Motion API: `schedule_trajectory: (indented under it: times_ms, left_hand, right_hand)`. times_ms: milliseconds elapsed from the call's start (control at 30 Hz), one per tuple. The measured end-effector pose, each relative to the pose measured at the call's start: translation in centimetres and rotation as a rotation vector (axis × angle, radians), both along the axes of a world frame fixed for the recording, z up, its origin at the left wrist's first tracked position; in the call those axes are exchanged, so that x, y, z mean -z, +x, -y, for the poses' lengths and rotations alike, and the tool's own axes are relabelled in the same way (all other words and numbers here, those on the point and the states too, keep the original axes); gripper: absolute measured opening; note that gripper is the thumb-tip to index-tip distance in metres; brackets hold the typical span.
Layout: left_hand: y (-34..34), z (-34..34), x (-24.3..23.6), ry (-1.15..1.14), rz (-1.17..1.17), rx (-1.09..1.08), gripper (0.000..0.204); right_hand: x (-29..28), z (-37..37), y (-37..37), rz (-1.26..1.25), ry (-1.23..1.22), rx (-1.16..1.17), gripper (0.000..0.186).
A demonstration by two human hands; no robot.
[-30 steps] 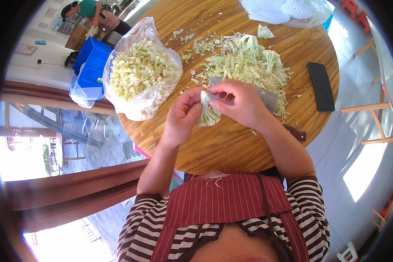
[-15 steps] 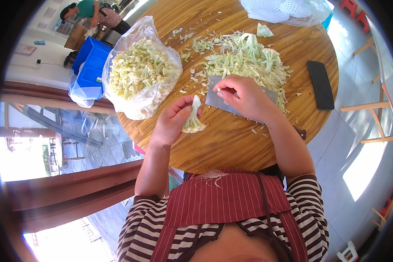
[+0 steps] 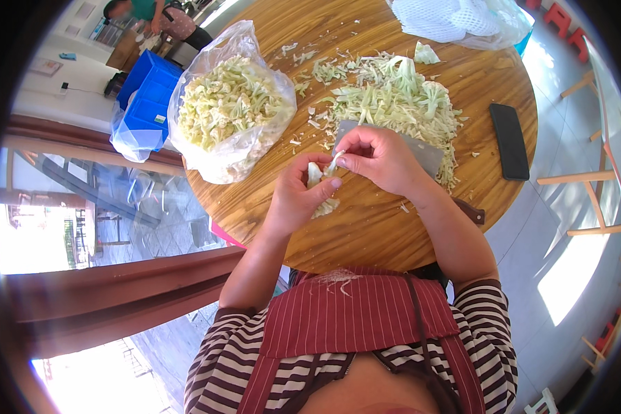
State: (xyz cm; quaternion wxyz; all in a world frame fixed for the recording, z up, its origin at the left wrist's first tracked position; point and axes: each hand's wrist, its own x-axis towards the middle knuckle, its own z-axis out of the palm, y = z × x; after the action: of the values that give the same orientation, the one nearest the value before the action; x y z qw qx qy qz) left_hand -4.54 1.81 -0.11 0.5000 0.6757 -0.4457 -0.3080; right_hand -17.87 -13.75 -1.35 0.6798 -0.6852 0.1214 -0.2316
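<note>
My left hand (image 3: 295, 196) grips a cauliflower floret (image 3: 315, 175) between thumb and fingers, its pale head hanging below them. Thumb and forefinger of my right hand (image 3: 378, 160) pinch a thin whitish strip (image 3: 334, 164) at the stem end, close to my left fingertips. Whether the strip is still joined to the floret I cannot tell. Beneath and beyond my right hand lies a cleaver (image 3: 426, 156), flat on the table, partly covered by the hand. A heap of pale green trimmings (image 3: 386, 100) touches its far side. Left of it, a clear plastic bag (image 3: 238, 162) holds many cut cauliflower florets (image 3: 228, 103).
A black phone (image 3: 509, 141) lies near the right edge of the round wooden table (image 3: 366, 238). White foam netting (image 3: 455, 19) in plastic sits at the far edge. Beyond the bag stands a blue crate (image 3: 146, 100). Another person (image 3: 169, 19) works at the upper left.
My right hand has come left and down from over the cleaver to the floret and now pinches at its stem. My left hand has moved right to meet it.
</note>
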Motion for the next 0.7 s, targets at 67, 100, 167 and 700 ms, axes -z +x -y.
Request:
schedule_trajectory:
  times_ms: [67, 100, 167, 700]
  left_hand:
    - [0.1, 0.3, 0.7, 0.014, 0.084, -0.018, 0.025]
    - [-0.1, 0.3, 0.7, 0.014, 0.036, -0.066, 0.023]
    - [-0.9, 0.6, 0.1, 0.016, -0.060, -0.161, 0.019]
    - [1.3, -1.0, -2.9, -0.535, 0.169, -0.068, 0.017]
  right_hand:
    - [-0.3, -0.2, 0.0, -0.015, -0.013, 0.007, 0.013]
    - [-0.4, -0.2, 0.0, -0.023, -0.020, 0.011, 0.012]
    - [-0.7, 0.0, -0.2, -0.098, -0.149, 0.022, 0.009]
    - [0.3, 0.7, -0.1, -0.179, -0.202, 0.280, 0.013]
